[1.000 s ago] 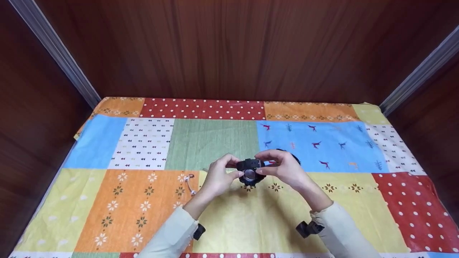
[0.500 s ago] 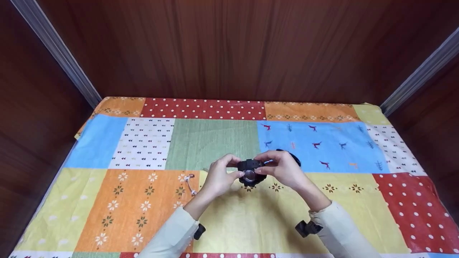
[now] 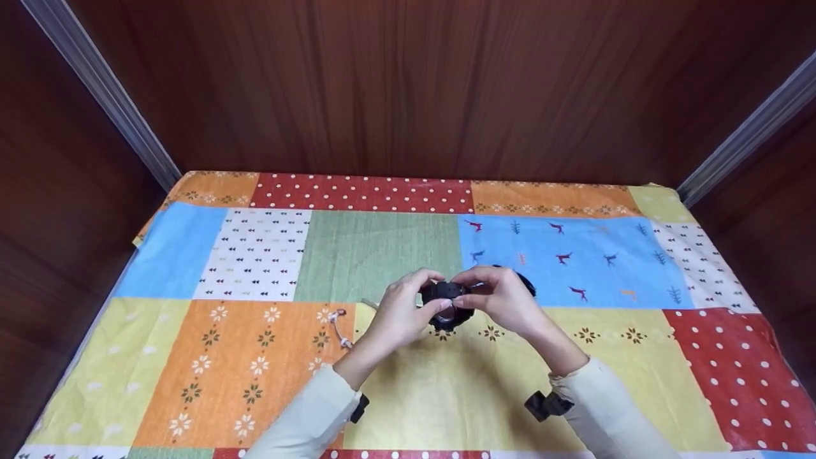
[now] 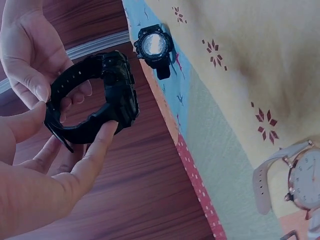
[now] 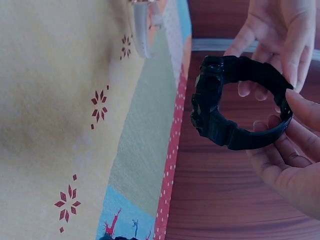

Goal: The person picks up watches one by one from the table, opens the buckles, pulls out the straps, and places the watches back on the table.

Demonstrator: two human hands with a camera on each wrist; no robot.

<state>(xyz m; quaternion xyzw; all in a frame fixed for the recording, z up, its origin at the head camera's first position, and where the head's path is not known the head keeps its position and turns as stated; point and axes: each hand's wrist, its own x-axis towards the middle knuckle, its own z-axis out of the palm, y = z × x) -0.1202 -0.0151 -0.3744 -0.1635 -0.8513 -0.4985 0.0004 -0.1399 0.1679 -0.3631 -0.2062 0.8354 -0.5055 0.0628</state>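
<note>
Both hands hold a black wristwatch (image 3: 441, 291) above the yellow part of the cloth, its strap bent into a ring. My left hand (image 3: 400, 313) pinches the strap from the left, its thumb beside the right thumb. From the right, my right hand (image 3: 509, 301) grips the strap with thumb and fingers. In the left wrist view, the watch case (image 4: 119, 85) faces away from the hands, and the strap ends meet at the fingertips. A loose strap tail (image 4: 64, 140) sticks out below. The right wrist view shows the ring-shaped strap (image 5: 257, 139) side-on between both hands.
A second black watch (image 4: 153, 47) lies on the cloth's blue patch, partly behind the right hand in the head view. A pale-strapped watch with a rose-gold case (image 4: 305, 177) lies near the left forearm. Brown wood-grain panels (image 3: 395, 89) stand around the patchwork cloth (image 3: 382, 248).
My left hand has shifted slightly right and its thumb has moved in over the strap, close to the right thumb. The right hand and the watch stay nearly in place.
</note>
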